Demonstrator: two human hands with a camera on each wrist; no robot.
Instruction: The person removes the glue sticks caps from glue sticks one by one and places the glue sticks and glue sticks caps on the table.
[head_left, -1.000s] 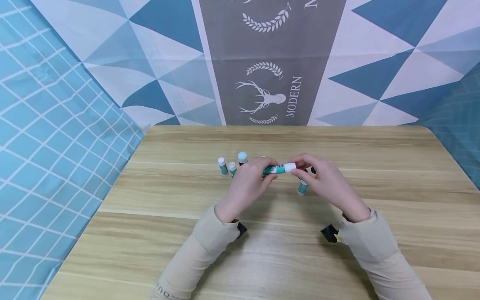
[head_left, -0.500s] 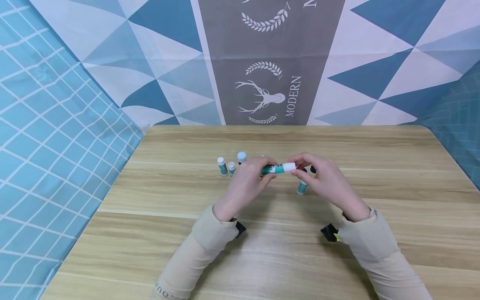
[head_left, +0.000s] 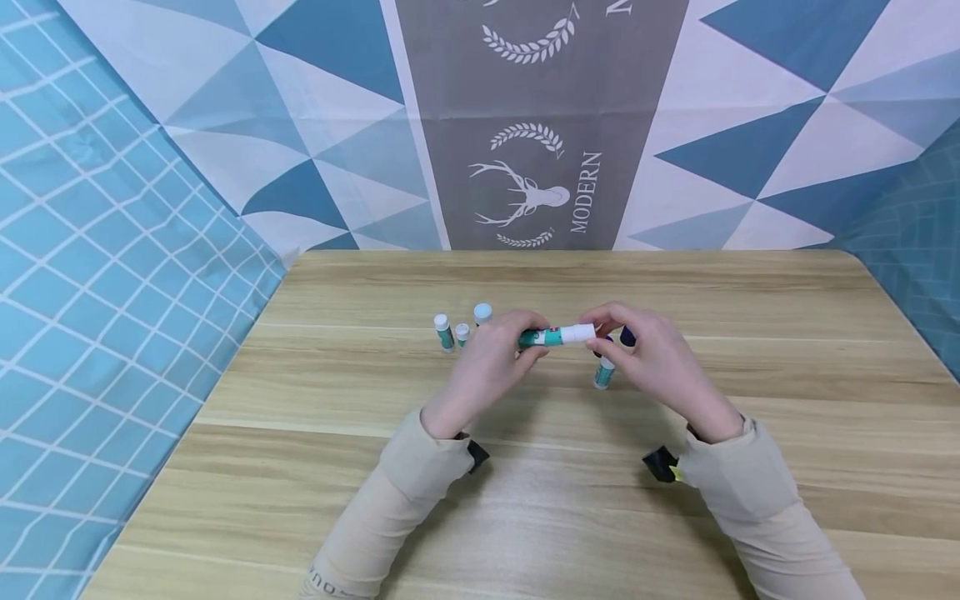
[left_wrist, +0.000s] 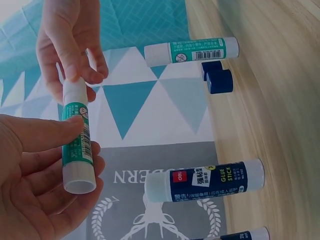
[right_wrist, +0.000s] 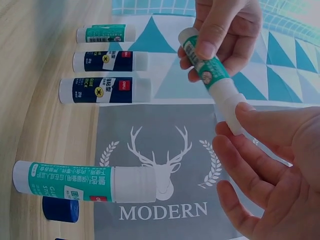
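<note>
The left hand (head_left: pixel 495 346) grips a green glue stick (head_left: pixel 542 337), held between both hands; the right hand (head_left: pixel 647 350) pinches its white end (head_left: pixel 579 333). A sudden jerk could knock the standing glue stick (head_left: pixel 604 374) near the right hand.

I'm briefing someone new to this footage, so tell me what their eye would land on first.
Probably the green-and-white glue stick held above the table: the left hand grips its body and the right hand pinches its white end. Next, the white deer head beside the word MODERN on the grey panel behind the table. Then, in the right wrist view, two navy glue sticks standing side by side on the table.
</note>
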